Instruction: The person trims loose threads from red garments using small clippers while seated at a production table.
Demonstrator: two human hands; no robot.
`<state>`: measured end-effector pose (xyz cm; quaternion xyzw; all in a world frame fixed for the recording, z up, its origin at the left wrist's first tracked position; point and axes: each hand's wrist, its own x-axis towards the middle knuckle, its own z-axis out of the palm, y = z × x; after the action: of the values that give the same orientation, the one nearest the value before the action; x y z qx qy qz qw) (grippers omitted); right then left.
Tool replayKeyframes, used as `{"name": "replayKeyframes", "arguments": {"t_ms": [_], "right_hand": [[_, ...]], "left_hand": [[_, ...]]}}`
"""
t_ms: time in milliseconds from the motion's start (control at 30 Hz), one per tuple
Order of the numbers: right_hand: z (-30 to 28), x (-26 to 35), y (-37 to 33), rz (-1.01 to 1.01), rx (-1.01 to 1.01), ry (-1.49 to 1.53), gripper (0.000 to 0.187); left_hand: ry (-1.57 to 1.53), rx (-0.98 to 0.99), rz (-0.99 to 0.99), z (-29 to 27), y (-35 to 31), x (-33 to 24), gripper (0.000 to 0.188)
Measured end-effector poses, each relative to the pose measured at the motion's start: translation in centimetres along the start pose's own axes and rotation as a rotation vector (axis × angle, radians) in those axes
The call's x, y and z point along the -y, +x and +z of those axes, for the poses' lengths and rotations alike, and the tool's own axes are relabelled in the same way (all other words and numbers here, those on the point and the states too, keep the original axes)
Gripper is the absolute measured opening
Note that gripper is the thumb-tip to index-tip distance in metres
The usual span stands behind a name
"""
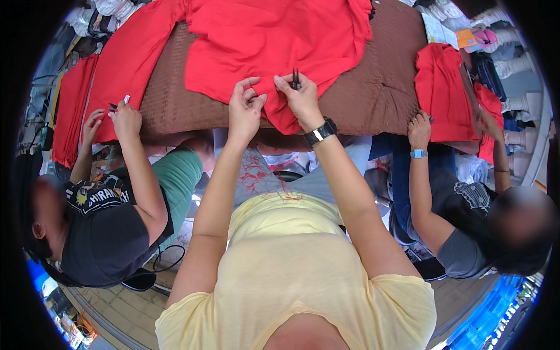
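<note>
A red garment lies spread in front of me, its near edge hanging over the table's front. My left hand is at that edge, fingers curled in toward the thumb. Whatever it pinches, perhaps a thread, is too small to make out. Beside it, my right hand has a small pair of black thread snips in its grip, points facing away from me. The thumb and forefinger of this hand are against the red cloth, and a fold of it hangs between my hands.
A padded brown cover lies on the table. Co-workers sit left and right, their hands on red garments. Red thread scraps lie on my lap. A paper sheet rests at the far right.
</note>
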<state>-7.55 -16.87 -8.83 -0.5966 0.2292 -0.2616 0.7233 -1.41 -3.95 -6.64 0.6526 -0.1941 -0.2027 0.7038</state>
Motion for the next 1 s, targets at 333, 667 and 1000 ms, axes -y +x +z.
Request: {"name": "replayKeyframes", "arguments": {"t_ms": [333, 667, 1000], "right_hand": [[-3.3, 4.6, -4.6, 0.150, 0.334, -0.010, 0.030], [-1.2, 0.9, -8.5, -0.371, -0.011, -0.570, 0.038], [-1.2, 1.8, -8.5, -0.437, -0.076, -0.403, 0.012]], "left_hand": [[0.033, 0.011, 0.029, -1.7, -0.4, 0.3, 0.033], [0.007, 0.180, -0.025, -1.5, -2.3, -1.4, 0.041], [-0.040, 0.067, 0.010, -1.0, -3.1, -0.9, 0.046]]}}
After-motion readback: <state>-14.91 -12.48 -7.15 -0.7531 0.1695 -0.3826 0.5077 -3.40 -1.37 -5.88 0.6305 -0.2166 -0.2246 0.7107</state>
